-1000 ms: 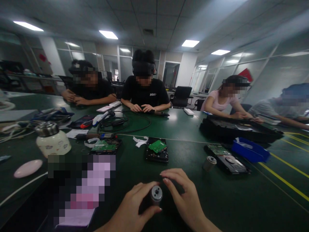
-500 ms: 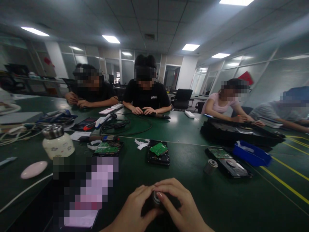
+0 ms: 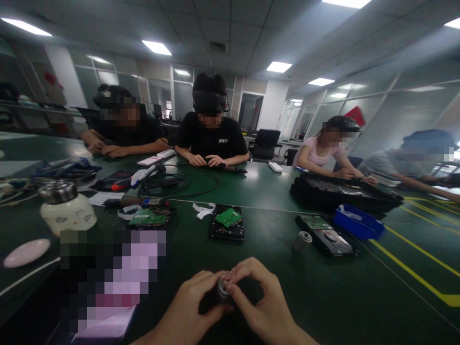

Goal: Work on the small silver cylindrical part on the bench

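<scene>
L hand (image 3: 189,303)'s grip is round metal cyl. (image 3: 222,290); R hand (image 3: 265,296)'s at its top, hold unclear — cyl. might twist/slip if L loosens.

White lettering (image 3: 223,141) is showing on the chest of a black T-shirt (image 3: 206,134); the person (image 3: 212,125) wearing it is sitting at the far edge of the counter (image 3: 266,191). Its letters are blurring beyond reading, and no other text is showing legibly.
</scene>
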The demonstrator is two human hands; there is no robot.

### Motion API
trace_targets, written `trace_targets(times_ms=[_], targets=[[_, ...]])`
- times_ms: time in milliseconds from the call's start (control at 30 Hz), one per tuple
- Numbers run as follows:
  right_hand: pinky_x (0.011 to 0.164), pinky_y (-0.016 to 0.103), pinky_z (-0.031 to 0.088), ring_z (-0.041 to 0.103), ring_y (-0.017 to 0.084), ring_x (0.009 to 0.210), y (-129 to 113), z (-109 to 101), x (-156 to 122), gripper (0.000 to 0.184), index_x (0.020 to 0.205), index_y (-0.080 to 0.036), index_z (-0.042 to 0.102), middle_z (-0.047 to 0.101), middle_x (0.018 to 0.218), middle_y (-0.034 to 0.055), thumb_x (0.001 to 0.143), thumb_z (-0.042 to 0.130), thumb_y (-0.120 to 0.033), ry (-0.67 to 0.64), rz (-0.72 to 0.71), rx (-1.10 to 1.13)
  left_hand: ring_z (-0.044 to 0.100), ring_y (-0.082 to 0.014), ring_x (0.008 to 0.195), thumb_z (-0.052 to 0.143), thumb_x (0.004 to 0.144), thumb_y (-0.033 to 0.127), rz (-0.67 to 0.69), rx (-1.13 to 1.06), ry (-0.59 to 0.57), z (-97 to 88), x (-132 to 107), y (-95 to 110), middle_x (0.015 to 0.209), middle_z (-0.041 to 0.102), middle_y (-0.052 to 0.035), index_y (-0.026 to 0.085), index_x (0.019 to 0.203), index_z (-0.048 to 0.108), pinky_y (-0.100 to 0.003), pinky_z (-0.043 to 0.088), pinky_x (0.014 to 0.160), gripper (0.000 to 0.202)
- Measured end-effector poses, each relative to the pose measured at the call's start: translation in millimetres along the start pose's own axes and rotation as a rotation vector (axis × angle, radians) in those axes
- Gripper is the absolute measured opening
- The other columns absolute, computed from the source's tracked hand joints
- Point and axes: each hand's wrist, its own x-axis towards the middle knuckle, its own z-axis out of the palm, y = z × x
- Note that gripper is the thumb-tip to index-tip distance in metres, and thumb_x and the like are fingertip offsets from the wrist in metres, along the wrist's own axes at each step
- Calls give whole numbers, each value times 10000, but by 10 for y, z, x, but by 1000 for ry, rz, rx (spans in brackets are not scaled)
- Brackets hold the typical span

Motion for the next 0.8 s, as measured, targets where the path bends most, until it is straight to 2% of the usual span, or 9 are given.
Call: trace_targets(times_ms=[167,300,400,533,700,800], targets=[[702,323,501,639,191,764,23,-5,51,88,772,-223,547,648,792,20,804,621,-189,97,95,93,606,-195,914,662,755,123,-34,23,-13,-15,10,30,965,672,-13,230,1081,655,-304,465,819,343],[785,361,493,667,217,834,219,-89,118,130,767,-227,509,689,816,33,821,621,-264,228,215,35,601,-209,954,690,748,178,-45,44,-9,-19,3,14,1013,670,-21,234,1125,635,-323,451,859,385],[787,384,499,679,240,833,408,-170,140,148,784,-223,512,705,808,47,804,643,-287,166,296,-65,603,-210,954,687,756,197,-65,44,-17,-22,-4,12,1009,667,-21,238,1133,631,-325,449,864,384],[795,395,504,682,244,839,542,-221,110,134,827,-221,549,713,821,37,778,668,-257,126,317,-92,604,-206,952,685,762,203,-85,40,-19,-24,-3,6,1005,664,-10,251,1118,636,-321,446,866,362],[818,412,501,671,257,880,568,-223,100,119,807,-218,600,707,863,42,743,695,-250,108,320,-86,600,-200,959,701,754,211,-66,42,-17,-30,4,-4,1006,669,1,266,1115,636,-309,444,864,371],[789,389,514,680,245,843,458,-201,143,120,761,-211,578,712,827,49,769,675,-281,116,317,-40,595,-201,973,704,754,204,-63,44,-20,-27,13,-6,1027,671,-4,254,1132,629,-310,439,881,389]])
